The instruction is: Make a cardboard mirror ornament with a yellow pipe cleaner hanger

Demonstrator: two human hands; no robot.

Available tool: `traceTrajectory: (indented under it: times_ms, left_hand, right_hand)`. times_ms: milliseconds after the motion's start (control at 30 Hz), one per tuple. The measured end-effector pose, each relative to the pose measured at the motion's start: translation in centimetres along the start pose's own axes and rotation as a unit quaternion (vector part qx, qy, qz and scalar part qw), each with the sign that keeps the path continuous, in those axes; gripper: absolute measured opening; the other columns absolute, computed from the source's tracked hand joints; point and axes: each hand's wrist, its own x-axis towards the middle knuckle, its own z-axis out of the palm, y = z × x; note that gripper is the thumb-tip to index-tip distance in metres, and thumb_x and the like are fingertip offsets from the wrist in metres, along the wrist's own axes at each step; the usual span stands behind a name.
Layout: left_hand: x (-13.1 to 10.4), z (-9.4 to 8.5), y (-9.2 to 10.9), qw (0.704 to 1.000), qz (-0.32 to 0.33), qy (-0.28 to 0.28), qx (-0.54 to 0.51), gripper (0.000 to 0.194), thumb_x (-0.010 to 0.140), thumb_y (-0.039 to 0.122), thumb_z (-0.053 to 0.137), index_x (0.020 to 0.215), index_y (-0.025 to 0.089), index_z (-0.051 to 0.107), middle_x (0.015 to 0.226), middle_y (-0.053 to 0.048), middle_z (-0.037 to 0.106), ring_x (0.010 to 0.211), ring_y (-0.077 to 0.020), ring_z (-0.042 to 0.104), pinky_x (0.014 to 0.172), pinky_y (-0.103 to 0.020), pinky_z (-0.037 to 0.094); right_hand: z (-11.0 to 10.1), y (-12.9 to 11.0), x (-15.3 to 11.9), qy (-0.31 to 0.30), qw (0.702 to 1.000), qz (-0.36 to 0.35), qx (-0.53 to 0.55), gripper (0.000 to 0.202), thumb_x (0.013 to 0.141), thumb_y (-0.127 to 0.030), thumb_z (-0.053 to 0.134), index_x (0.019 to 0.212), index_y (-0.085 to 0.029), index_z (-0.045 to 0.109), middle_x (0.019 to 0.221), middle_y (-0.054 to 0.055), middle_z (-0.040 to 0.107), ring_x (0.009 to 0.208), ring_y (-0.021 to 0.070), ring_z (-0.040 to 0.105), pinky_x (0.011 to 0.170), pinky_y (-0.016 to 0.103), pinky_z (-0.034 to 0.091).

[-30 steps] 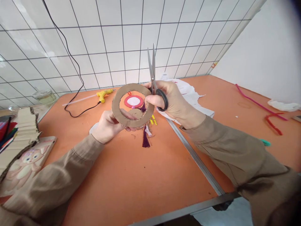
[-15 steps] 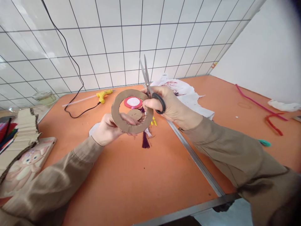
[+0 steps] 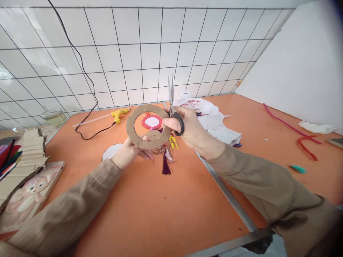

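Observation:
A brown cardboard ring (image 3: 131, 125) is held up over the table. My left hand (image 3: 129, 151) grips its lower left edge, with some fingers reaching beneath. My right hand (image 3: 190, 129) pinches the ring's right side between thumb and fingers. That same hand also carries scissors (image 3: 171, 101), black handles around the fingers and slightly parted blades pointing up. Through and below the ring show a red-rimmed white disc (image 3: 152, 122), a small cardboard disc (image 3: 153, 135) and a dark purple tassel (image 3: 166, 166).
A yellow glue gun (image 3: 118, 116) lies at the back left, its black cord running up the tiled wall. White crumpled material (image 3: 219, 123) is behind my right hand. Pipe cleaners (image 3: 284, 121) lie at right; torn cardboard (image 3: 32, 146) and a pink picture board (image 3: 37, 189) at left.
The view has tilted up slightly. My left fingers have moved out of the ring's opening to below its rim. The scissors point more upright, and both hands still hold the ring.

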Motion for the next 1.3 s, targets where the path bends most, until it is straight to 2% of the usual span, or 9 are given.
traceTrajectory:
  times_ms: [100, 233, 333, 467, 600, 767, 867, 1000, 1300]
  left_hand:
    - [-0.4, 0.1, 0.9, 0.998, -0.062, -0.031, -0.010, 0.040, 0.077, 0.047, 0.079, 0.100, 0.014, 0.075, 0.092, -0.015, 0.079, 0.059, -0.0197, 0.074, 0.052, -0.026, 0.060]
    - [-0.3, 0.2, 1.4, 0.995, -0.070, -0.058, -0.045, 0.029, 0.075, 0.036, 0.083, 0.088, 0.011, 0.076, 0.079, -0.013, 0.078, 0.060, -0.0186, 0.073, 0.056, -0.025, 0.060]
    - [-0.5, 0.9, 1.8, 0.993, -0.066, -0.017, -0.101, 0.030, 0.072, 0.036, 0.085, 0.090, 0.013, 0.077, 0.086, -0.013, 0.079, 0.062, -0.0173, 0.073, 0.057, -0.025, 0.060]
    - [-0.9, 1.5, 2.5, 0.987, -0.065, 0.042, -0.142, 0.030, 0.070, 0.035, 0.086, 0.088, 0.013, 0.076, 0.094, -0.011, 0.079, 0.062, -0.0156, 0.072, 0.056, -0.024, 0.058]
    - [-0.9, 1.1, 2.7, 0.986, -0.061, 0.043, -0.150, 0.023, 0.071, 0.030, 0.083, 0.084, 0.013, 0.074, 0.084, -0.008, 0.078, 0.061, -0.0174, 0.073, 0.054, -0.024, 0.057]
    - [-0.5, 0.5, 3.0, 0.990, -0.051, 0.051, -0.119, 0.022, 0.068, 0.026, 0.082, 0.080, 0.013, 0.070, 0.067, -0.005, 0.073, 0.058, -0.0182, 0.072, 0.053, -0.024, 0.056]
    - [-0.3, 0.4, 3.3, 0.989, -0.030, 0.087, -0.116, 0.025, 0.067, 0.028, 0.082, 0.081, 0.013, 0.068, 0.068, -0.003, 0.071, 0.056, -0.0165, 0.072, 0.052, -0.023, 0.056]
    - [0.0, 0.2, 3.5, 0.986, -0.007, 0.122, -0.112, 0.030, 0.068, 0.032, 0.082, 0.081, 0.013, 0.062, 0.067, -0.001, 0.069, 0.052, -0.0156, 0.071, 0.045, -0.020, 0.052]
    - [0.3, -0.5, 3.2, 0.986, 0.026, 0.149, -0.068, 0.025, 0.074, 0.032, 0.075, 0.078, 0.016, 0.058, 0.056, 0.001, 0.064, 0.046, -0.0130, 0.066, 0.043, -0.019, 0.048]
  right_hand:
    - [0.2, 0.3, 0.0, 0.050, 0.998, -0.029, -0.009, 0.009, 0.059, -0.020, 0.070, 0.066, -0.023, 0.064, 0.065, -0.004, 0.059, 0.061, 0.0123, 0.054, 0.052, 0.026, 0.045]
    - [0.5, 1.0, -0.2, 0.120, 0.990, -0.063, -0.026, 0.013, 0.062, -0.019, 0.067, 0.074, -0.023, 0.067, 0.068, -0.003, 0.061, 0.061, 0.0122, 0.053, 0.052, 0.026, 0.043]
    - [0.8, 1.7, -0.4, 0.144, 0.987, -0.069, -0.023, 0.011, 0.066, -0.020, 0.067, 0.076, -0.025, 0.066, 0.066, -0.004, 0.058, 0.057, 0.0116, 0.049, 0.049, 0.027, 0.040]
    - [1.2, 1.8, -0.7, 0.131, 0.989, -0.070, -0.021, 0.009, 0.068, -0.020, 0.066, 0.074, -0.027, 0.065, 0.068, -0.003, 0.058, 0.061, 0.0133, 0.051, 0.051, 0.027, 0.040]
    - [1.1, 0.5, -0.9, 0.116, 0.991, -0.052, -0.039, 0.010, 0.069, -0.025, 0.067, 0.064, -0.026, 0.058, 0.064, -0.001, 0.054, 0.064, 0.0159, 0.053, 0.054, 0.030, 0.042]
    - [0.7, -0.2, -0.7, 0.100, 0.994, -0.032, 0.003, 0.016, 0.063, -0.023, 0.069, 0.052, -0.022, 0.057, 0.060, 0.000, 0.054, 0.059, 0.0141, 0.050, 0.048, 0.028, 0.032]
    - [0.8, 0.5, -0.7, 0.106, 0.994, -0.010, 0.000, 0.007, 0.060, -0.018, 0.068, 0.061, -0.023, 0.063, 0.065, -0.002, 0.059, 0.065, 0.0143, 0.054, 0.055, 0.028, 0.039]
    - [1.3, 0.7, -1.0, 0.109, 0.994, 0.005, -0.028, 0.016, 0.060, -0.025, 0.069, 0.076, -0.022, 0.066, 0.064, -0.004, 0.057, 0.063, 0.0135, 0.052, 0.054, 0.028, 0.037]
    - [0.7, -0.3, -0.6, 0.109, 0.993, -0.046, 0.010, 0.012, 0.056, -0.022, 0.063, 0.068, -0.023, 0.062, 0.058, -0.005, 0.054, 0.052, 0.0102, 0.045, 0.047, 0.025, 0.036]
